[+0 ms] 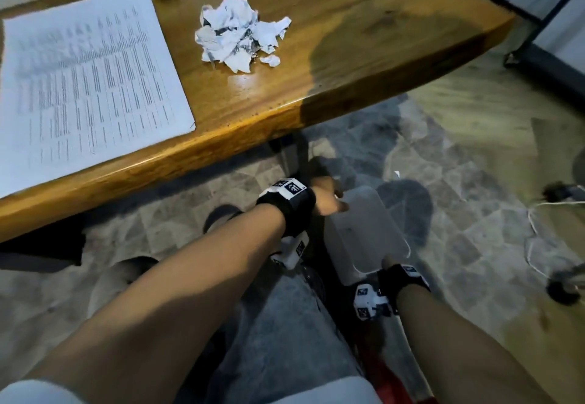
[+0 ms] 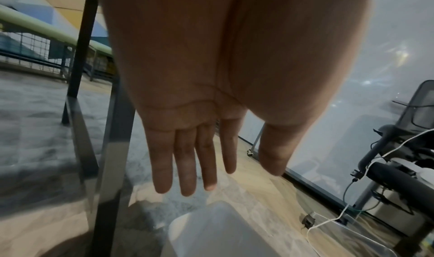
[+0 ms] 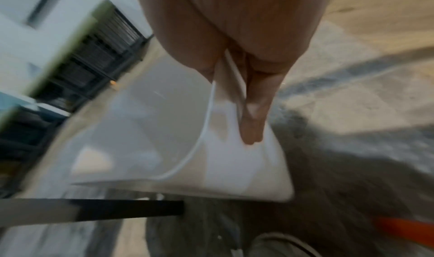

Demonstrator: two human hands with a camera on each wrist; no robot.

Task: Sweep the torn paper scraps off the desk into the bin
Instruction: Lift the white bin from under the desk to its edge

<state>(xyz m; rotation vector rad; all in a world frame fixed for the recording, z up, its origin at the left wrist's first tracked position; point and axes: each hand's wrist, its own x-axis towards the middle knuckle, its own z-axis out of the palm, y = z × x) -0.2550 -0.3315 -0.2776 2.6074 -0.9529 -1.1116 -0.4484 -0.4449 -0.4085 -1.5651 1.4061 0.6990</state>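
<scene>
A heap of torn white paper scraps (image 1: 237, 36) lies on the wooden desk (image 1: 348, 64), a little back from its front edge. Below that edge, above the floor, is a white plastic bin (image 1: 364, 226). My right hand (image 1: 387, 265) holds it by the near rim; in the right wrist view my right hand (image 3: 234, 112) pinches the bin (image 3: 152, 131) wall, fingers (image 3: 252, 123) on the outside. My left hand (image 1: 330, 199) is at the bin's far left corner. The left wrist view shows my left hand (image 2: 211, 177) flat with straight fingers above the bin (image 2: 211, 229), apart from it.
A printed sheet (image 1: 88, 80) covers the desk's left part. A dark metal desk leg (image 2: 77, 66) stands left of the bin. A white cable (image 1: 535, 235) and a chair base (image 2: 399, 177) lie to the right. One small scrap (image 1: 397, 174) is on the floor.
</scene>
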